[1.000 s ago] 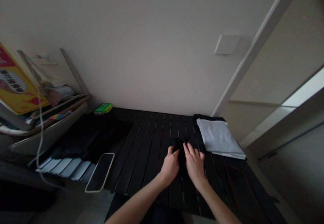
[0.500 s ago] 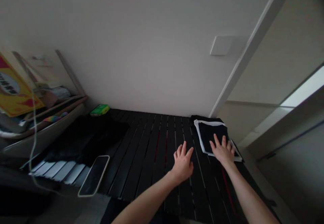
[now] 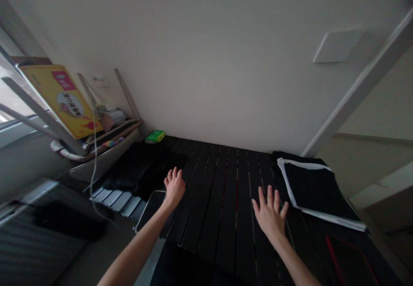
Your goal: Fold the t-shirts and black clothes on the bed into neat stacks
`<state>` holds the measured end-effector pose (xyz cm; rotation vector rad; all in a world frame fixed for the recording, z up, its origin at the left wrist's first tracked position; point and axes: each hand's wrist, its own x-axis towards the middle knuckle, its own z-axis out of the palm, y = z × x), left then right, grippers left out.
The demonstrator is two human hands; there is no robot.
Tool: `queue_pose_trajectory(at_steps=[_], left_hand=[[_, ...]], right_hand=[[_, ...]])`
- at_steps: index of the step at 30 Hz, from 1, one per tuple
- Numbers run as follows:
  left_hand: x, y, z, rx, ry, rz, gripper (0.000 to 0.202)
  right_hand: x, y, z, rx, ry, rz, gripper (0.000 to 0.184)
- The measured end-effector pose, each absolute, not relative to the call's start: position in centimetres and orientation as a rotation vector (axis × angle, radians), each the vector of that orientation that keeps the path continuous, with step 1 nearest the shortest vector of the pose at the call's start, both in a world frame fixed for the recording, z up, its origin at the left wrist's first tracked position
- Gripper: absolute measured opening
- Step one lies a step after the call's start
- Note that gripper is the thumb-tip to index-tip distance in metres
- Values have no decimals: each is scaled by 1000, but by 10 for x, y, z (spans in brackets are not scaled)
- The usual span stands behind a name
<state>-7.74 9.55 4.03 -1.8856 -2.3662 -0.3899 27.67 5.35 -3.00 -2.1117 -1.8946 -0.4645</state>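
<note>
My left hand (image 3: 174,187) is open, fingers spread, just above the top end of a smartphone (image 3: 151,210) with a pale case, lying face up. My right hand (image 3: 270,212) is open too, hovering or resting on the black slatted table (image 3: 219,217) and holding nothing. To its right lies a folded black cloth with white trim (image 3: 318,189), on top of a darker fabric. The fingertips stay a little apart from this folded stack.
A dark cloth (image 3: 145,169) lies at the table's left, beside a striped white mat (image 3: 116,197). A green box (image 3: 155,136) stands at the far edge against the wall. A dark flat item with red edging (image 3: 345,260) lies at the front right. A white cable (image 3: 95,169) hangs at left.
My right hand has come off the folded cloth, moving left onto the bare slats. My left hand has moved left toward the phone. The view has swung, and the cloth stays in place.
</note>
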Motion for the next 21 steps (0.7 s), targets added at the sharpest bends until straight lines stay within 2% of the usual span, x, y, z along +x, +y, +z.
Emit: queue_pose_trajectory(at_steps=[5, 9, 15, 18, 21], left_hand=[[-184, 119, 71, -1371, -2589, -389, 41], [-235, 115, 76, -1279, -2754, -371, 25], [-230, 114, 79, -1270, -2644, -569, 32], [-200, 119, 96, -1367, -2471, -818, 28], [-150, 115, 122, -1665, -2002, -1332, 19]], right_hand=[[252, 53, -50, -2033, -1963, -317, 55], [256, 55, -54, -1997, -1947, -328, 56], [255, 55, -56, -1969, -1947, -352, 58], [255, 55, -57, -1958, -1938, -339, 57], [253, 54, -55, -1927, -1906, -313, 56]])
